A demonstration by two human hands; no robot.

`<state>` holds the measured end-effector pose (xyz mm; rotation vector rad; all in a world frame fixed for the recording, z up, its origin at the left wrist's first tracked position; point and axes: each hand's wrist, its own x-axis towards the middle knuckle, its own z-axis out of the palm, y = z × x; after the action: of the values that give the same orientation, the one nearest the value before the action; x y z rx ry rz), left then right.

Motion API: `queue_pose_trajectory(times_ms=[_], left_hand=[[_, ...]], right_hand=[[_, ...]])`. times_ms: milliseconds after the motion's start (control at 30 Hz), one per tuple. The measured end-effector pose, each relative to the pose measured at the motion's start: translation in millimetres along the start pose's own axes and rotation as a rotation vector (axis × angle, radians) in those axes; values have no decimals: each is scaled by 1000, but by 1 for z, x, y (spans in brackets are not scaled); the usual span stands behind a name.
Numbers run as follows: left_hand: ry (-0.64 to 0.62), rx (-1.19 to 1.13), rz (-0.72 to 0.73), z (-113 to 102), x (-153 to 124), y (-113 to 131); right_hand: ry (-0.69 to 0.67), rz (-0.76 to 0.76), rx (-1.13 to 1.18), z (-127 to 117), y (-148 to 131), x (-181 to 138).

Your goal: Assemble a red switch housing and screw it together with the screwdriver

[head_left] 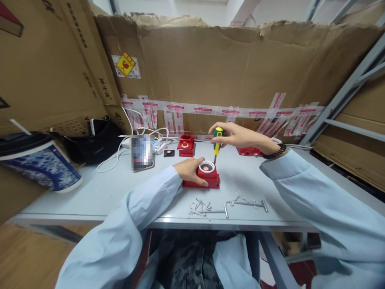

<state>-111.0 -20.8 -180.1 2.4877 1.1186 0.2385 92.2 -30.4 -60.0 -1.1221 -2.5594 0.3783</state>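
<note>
My right hand (pixel 230 134) grips the green and yellow handle of a screwdriver (pixel 217 145), held upright. Its shaft points down to the far right corner of a red housing (pixel 215 184); whether the tip sits in a screw I cannot make out. A white ring with a dark centre (pixel 207 167) tops this housing. Around the housing's left side, my left hand (pixel 190 171) is closed, thumb along the front. Close to the table's front edge lie several loose screws (pixel 202 205) and two T-shaped metal rods, one rod (pixel 249 204) farther right.
Behind stand a second red housing (pixel 185 145), a small black square piece (pixel 169 153) and more red parts (pixel 249 151). On the left are a phone (pixel 143 169), white cables (pixel 116 160), a black bag (pixel 87 146) and a large cup (pixel 42 166). Cardboard (pixel 195 68) walls the back.
</note>
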Motion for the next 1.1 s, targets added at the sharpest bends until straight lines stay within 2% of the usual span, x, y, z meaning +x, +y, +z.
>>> queue_pose_trajectory(times_ms=[100, 233, 300, 400, 533, 600, 700, 733, 867, 900, 1000, 1100], left_hand=[[-4, -8, 6, 0, 0, -1], [-6, -4, 27, 0, -1, -3], [-9, -2, 35, 0, -1, -3], [-11, -12, 35, -1, -1, -3], [-11, -31, 29, -2, -2, -1], [-21, -40, 19, -2, -2, 0], [-35, -45, 11, -3, -2, 2], [-34, -42, 16, -3, -2, 2], [-16, -12, 40, -2, -1, 0], [-15, -6, 44, -2, -1, 0], [-23, 6, 46, -2, -2, -1], [-23, 16, 39, -2, -3, 0]], right_hand=[[91, -33, 14, 6, 5, -1], [357, 166, -215, 28, -2, 4], [428, 257, -292, 38, -5, 8], [470, 261, -335, 45, -3, 12], [490, 192, -230, 39, 5, 6], [580, 165, -146, 31, 5, -2], [796, 131, -13, 24, -1, -18], [819, 140, 54, 25, -4, -24], [528, 188, 420, 51, -9, -43], [493, 198, 466, 60, -8, -46], [423, 240, 463, 81, -3, -50], [386, 249, 436, 89, 0, -50]])
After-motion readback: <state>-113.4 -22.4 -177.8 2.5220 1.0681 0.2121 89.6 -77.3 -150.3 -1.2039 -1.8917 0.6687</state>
